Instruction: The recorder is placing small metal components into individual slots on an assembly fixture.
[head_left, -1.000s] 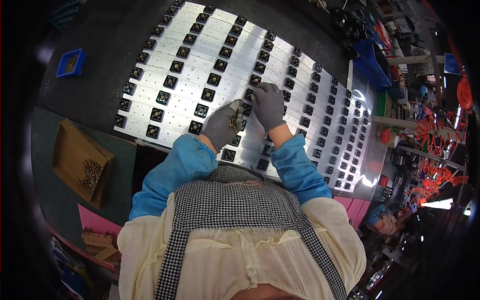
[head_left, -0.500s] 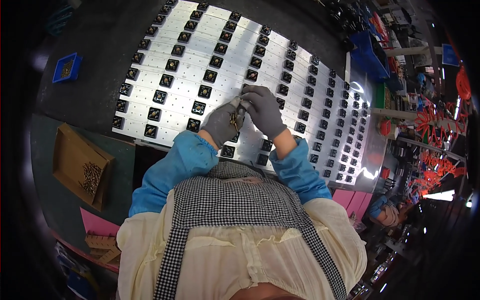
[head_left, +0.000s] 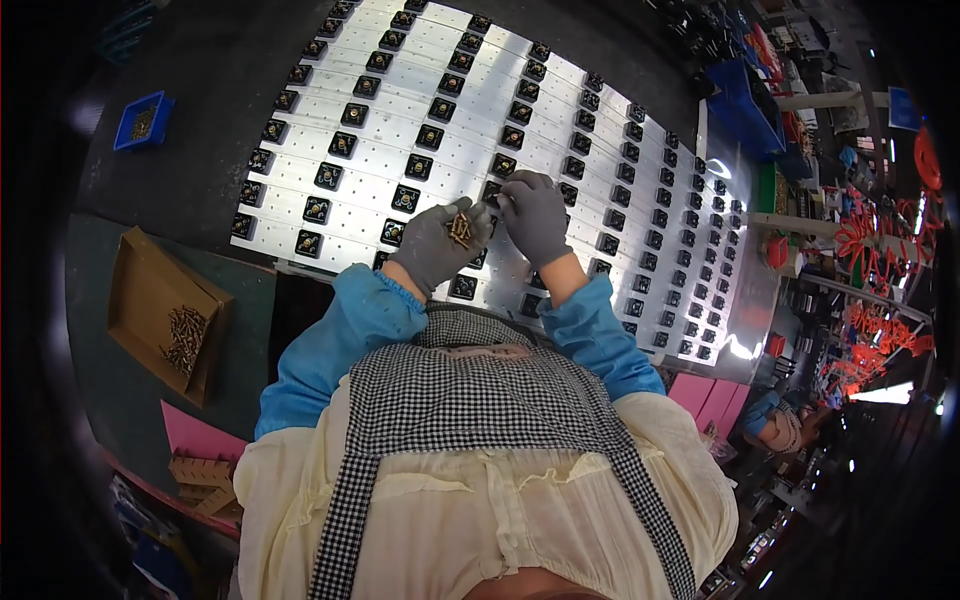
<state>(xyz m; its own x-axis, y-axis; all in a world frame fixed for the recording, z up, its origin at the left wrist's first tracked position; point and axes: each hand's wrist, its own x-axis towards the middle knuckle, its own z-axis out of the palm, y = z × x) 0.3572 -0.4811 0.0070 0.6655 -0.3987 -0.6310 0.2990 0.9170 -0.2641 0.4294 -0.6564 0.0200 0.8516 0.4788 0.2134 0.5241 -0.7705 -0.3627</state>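
A handful of brass-coloured screws (head_left: 460, 231) lies in the palm of my left hand (head_left: 430, 250), which is gloved in grey and cupped around them. Just to its right, my right hand (head_left: 538, 218), in a grey glove too, bends down with thumb and fingertips pinched together. Its fingertips are close to a square black block (head_left: 491, 193) on the silvery metal strips (head_left: 385, 168). Anything between those fingertips is too small to make out. Many similar blocks sit in rows along the strips, and several, such as one beyond my right hand (head_left: 504, 164), have brass-coloured centres.
An open cardboard box (head_left: 150, 330) with a pile of screws (head_left: 186, 338) stands on the green surface at left. Farther back is a small blue bin (head_left: 128, 128) of small metal parts. Pink sheets (head_left: 700, 400) lie right of my body. Another person (head_left: 775, 425) is at far right.
My left hand has turned its palm up and opened out, showing the screws. The right hand has moved slightly right, apart from the left. The whole view has shifted a little.
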